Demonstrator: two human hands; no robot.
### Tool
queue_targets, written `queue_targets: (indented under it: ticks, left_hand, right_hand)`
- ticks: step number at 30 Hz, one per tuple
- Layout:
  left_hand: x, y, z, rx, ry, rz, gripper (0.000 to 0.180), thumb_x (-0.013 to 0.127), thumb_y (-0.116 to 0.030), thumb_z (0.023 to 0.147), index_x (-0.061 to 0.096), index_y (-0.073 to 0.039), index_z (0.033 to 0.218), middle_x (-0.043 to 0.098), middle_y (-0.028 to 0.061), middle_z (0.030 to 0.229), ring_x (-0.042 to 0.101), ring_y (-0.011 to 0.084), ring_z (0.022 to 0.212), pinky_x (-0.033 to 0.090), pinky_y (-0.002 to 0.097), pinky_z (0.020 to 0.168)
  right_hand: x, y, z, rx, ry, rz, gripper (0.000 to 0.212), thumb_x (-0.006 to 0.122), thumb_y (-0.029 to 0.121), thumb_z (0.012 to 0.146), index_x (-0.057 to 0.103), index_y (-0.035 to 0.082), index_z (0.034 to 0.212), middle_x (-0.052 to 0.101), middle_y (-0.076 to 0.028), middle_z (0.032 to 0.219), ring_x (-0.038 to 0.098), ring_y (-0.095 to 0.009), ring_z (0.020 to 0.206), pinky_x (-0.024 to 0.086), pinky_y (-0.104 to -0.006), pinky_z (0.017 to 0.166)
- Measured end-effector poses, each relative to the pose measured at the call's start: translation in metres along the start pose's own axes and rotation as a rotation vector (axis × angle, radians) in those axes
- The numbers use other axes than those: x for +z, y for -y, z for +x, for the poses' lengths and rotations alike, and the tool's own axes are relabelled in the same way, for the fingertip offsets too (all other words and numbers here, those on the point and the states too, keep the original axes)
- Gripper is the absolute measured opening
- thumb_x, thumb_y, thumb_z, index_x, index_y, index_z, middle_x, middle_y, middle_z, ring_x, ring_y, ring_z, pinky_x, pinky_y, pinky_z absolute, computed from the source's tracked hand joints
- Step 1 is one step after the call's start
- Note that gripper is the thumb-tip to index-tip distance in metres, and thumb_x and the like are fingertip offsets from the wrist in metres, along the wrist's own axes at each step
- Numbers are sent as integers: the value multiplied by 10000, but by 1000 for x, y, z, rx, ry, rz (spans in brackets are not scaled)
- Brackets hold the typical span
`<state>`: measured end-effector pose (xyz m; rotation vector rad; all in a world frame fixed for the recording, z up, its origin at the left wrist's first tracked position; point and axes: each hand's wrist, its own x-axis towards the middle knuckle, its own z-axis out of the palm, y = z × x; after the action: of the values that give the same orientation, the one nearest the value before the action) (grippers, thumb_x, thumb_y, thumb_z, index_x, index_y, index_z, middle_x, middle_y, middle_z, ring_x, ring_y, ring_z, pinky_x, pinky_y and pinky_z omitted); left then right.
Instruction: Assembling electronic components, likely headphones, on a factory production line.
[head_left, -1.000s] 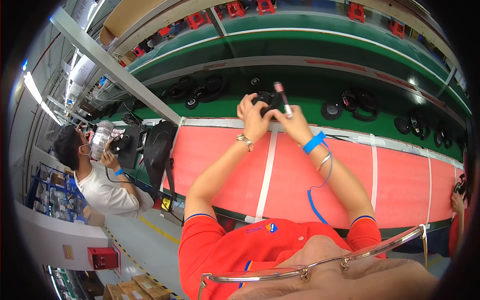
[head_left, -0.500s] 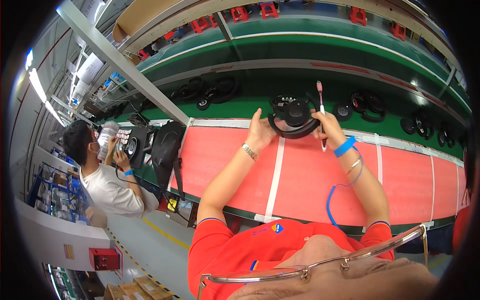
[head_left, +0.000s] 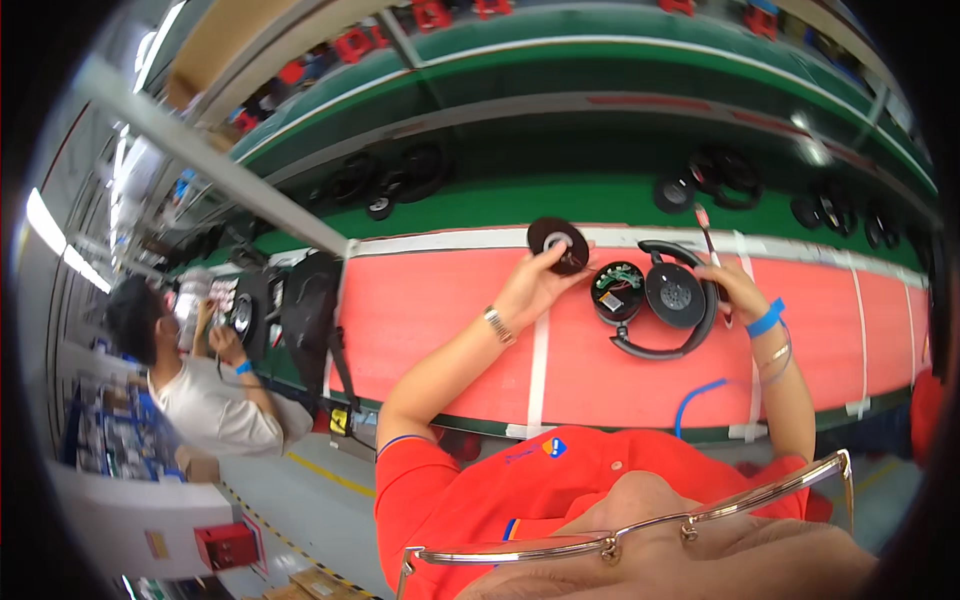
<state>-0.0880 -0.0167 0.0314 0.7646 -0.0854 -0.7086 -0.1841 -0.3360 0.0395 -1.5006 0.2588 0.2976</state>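
My left hand (head_left: 530, 292) grips a round black disc (head_left: 543, 233) with a pale centre, the thumb across its face. Beside it on the pink mat (head_left: 460, 290) lies a black pair of headphones (head_left: 655, 352). Its left ear cup (head_left: 617, 300) is uncovered, showing green wires and a small silver part inside. The right ear cup (head_left: 676, 297) has a dark round face turned up. My right hand (head_left: 738, 290), with a blue strap on the wrist, is closed around a toothbrush (head_left: 704, 222), bristles pointing up, close against the headphones' right side; contact is unclear.
Behind the mat, more black headphones (head_left: 735, 178) and loose discs (head_left: 673, 193) lie along a green surface (head_left: 560, 195). At left stand a black bag (head_left: 308, 310) and a slanting metal post (head_left: 220, 160). A co-worker (head_left: 205, 385) sits there. A blue cord (head_left: 690, 402) trails near my right arm.
The headphones, held up between both hands before, now rest on the mat. My left hand has taken the black disc and moved left. My right hand has shifted right with the toothbrush.
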Motion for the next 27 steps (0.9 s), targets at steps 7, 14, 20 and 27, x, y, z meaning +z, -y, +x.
queue_targets:
  ticks: [7,14,20,27]
  left_hand:
    - [8,36,-51,460,554,1362,588,588,112,699,608,-113,1242,542,149,1335,463,327,1300,353,422,1121]
    - [27,62,-47,744,774,1650,635,631,65,641,573,-108,1250,532,161,1318,518,339,1232,401,454,1085]
    - [34,76,-52,758,764,1637,676,682,22,628,552,-90,1282,556,152,1301,540,339,1212,449,423,1044]
    - [49,85,-64,638,862,1577,738,727,-39,571,536,-46,1284,521,167,1317,503,344,1245,441,430,1048]
  right_hand:
    - [-29,-8,-5,37,-86,-335,290,637,344,893,663,57,929,451,62,550,353,-25,398,211,-203,364]
    - [0,-19,-9,-356,-443,-780,388,582,316,939,602,9,1176,640,-137,874,639,-267,847,492,-362,745]
    - [4,-23,-7,-547,-318,-956,283,596,160,898,612,48,1158,615,-148,1033,597,-348,953,482,-410,814]
    - [12,4,35,-789,-7,-1155,247,609,22,796,663,70,1032,637,-67,1000,551,-278,949,472,-387,823]
